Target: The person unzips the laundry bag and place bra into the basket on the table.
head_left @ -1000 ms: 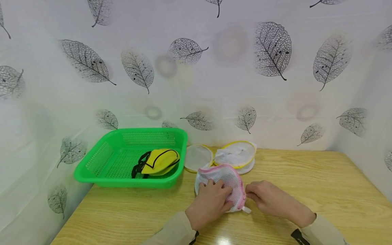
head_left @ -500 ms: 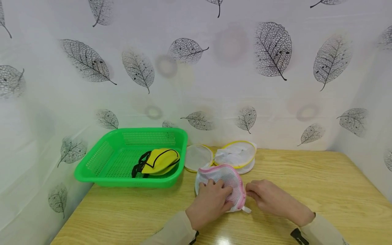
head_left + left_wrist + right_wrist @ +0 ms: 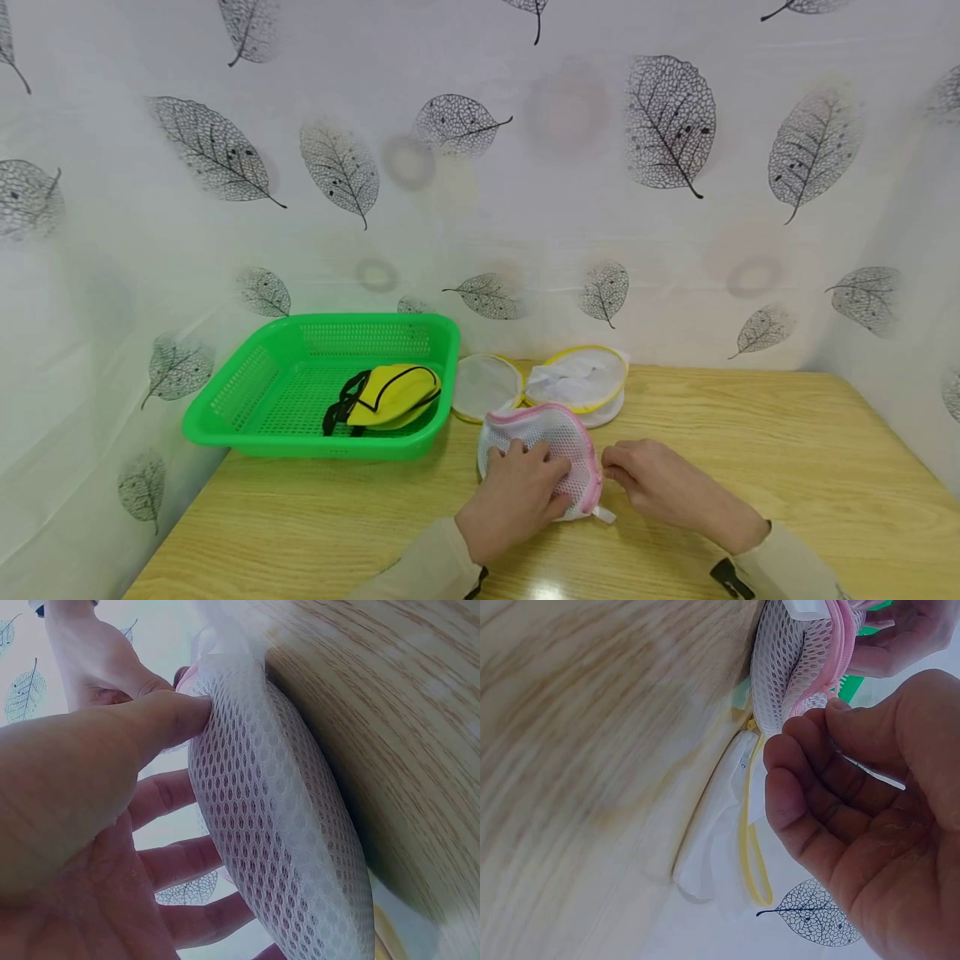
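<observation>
A white mesh laundry bag [image 3: 551, 437] with a pink zipper edge [image 3: 588, 446] lies plump on the table. My left hand [image 3: 516, 496] rests on top of it with spread fingers. In the left wrist view, the thumb and fingertips press against the honeycomb mesh [image 3: 251, 772]. At the bag's right side, my right hand [image 3: 660, 487] has its fingers curled, thumb and forefinger pinched at the pink zipper. The right wrist view shows this pinch [image 3: 836, 712] by the pink edge; the zipper pull itself is hidden by the fingertips. A short white tab [image 3: 603, 514] sticks out below.
A green plastic basket [image 3: 300, 450] stands at the left, holding a yellow cloth item with black trim and straps [image 3: 393, 396]. Behind the bag lie flat white mesh rounds with yellow rims [image 3: 486, 387], [image 3: 577, 379]. A leaf-print curtain [image 3: 480, 208] hangs behind the wooden table [image 3: 765, 450].
</observation>
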The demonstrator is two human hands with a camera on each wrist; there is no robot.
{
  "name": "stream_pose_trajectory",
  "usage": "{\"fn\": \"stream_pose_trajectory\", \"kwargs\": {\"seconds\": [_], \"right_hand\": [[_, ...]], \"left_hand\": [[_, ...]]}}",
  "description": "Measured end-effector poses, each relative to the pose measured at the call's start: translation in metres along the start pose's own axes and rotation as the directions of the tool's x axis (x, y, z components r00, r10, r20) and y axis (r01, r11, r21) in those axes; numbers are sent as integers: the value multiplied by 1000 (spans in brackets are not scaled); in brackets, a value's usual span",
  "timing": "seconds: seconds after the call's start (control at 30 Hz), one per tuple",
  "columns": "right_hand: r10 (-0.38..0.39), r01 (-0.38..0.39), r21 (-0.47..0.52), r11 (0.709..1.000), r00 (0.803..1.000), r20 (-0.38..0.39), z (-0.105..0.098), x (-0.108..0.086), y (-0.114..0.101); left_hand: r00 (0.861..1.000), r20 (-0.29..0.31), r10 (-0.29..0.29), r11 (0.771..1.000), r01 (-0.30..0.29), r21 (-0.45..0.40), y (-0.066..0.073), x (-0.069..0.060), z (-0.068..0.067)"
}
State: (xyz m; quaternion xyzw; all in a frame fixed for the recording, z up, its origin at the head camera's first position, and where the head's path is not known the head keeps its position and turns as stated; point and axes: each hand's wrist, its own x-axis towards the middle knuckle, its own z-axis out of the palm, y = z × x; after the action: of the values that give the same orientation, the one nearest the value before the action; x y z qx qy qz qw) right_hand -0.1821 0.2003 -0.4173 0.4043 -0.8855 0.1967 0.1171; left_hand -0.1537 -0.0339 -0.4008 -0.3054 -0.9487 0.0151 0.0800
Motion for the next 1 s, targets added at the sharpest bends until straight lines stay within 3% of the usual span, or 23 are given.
{"fn": "stream_pose_trajectory", "kwargs": {"seconds": [0.27, 0.53, 1.0], "right_hand": [[-27, 27, -23, 999, 999, -24, 2, 1, 2], [25, -25, -14, 1000, 1000, 6, 0, 2, 1], [40, -39, -31, 999, 999, 12, 0, 7, 2]], "left_hand": [[1000, -6, -2, 1000, 2, 2, 0, 0, 0], [1000, 20, -5, 1000, 5, 1, 1, 0, -1], [1000, 11, -8, 1000, 8, -16, 1, 0, -1]]}}
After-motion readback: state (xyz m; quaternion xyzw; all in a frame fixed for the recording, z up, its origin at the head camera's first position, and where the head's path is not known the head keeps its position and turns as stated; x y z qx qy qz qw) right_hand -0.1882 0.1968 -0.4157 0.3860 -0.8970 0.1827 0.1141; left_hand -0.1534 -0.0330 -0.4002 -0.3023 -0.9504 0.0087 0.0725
